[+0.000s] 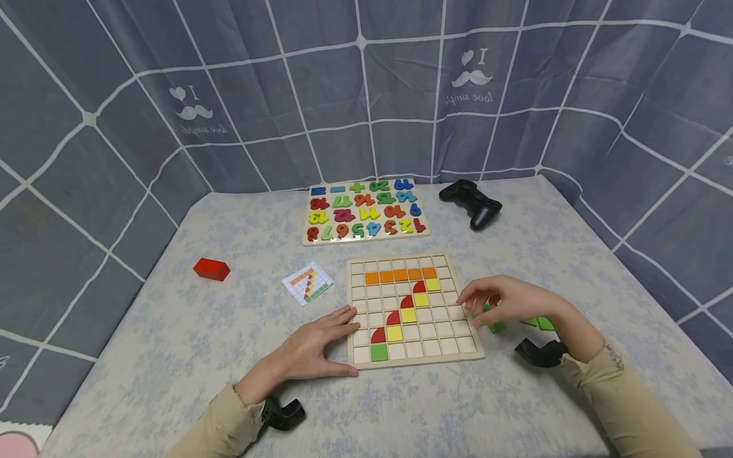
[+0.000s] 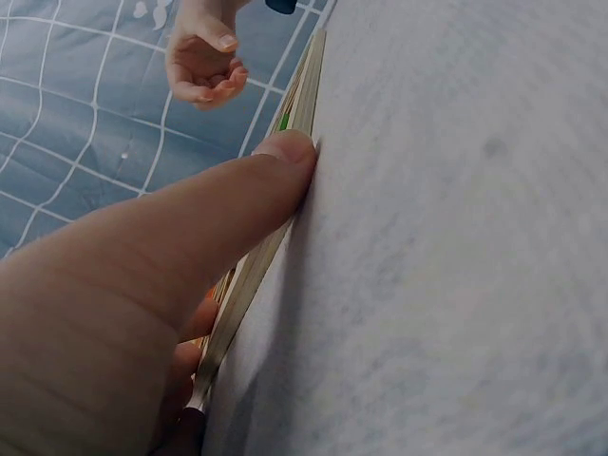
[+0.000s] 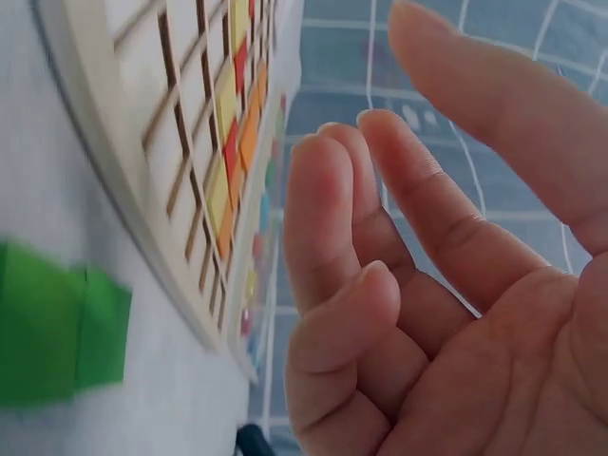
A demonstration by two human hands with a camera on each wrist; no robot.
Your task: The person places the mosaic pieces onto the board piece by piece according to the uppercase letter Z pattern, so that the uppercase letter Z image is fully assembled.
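Note:
A wooden grid board (image 1: 441, 331) lies flat on the table. Orange squares (image 1: 401, 275) form a row near its far edge, and yellow squares paired with red quarter-round pieces (image 1: 392, 317) run diagonally down to one green square (image 1: 379, 352) at the near left. My left hand (image 1: 315, 346) rests at the board's left side, fingertips on the rim and thumb at the near corner. Over the right edge hovers my right hand (image 1: 509, 299), fingers loosely bent with nothing between them in the right wrist view. Green blocks (image 3: 47, 328) lie beside the board, partly hidden under that hand.
Left of the board lie a pattern card (image 1: 307, 283) and a red block (image 1: 212, 269). Behind it sit a colourful number puzzle (image 1: 366, 213) and a black game controller (image 1: 471, 203). More green tiles (image 1: 546, 324) lie by the right wrist. A checked curtain (image 1: 321, 83) surrounds the table.

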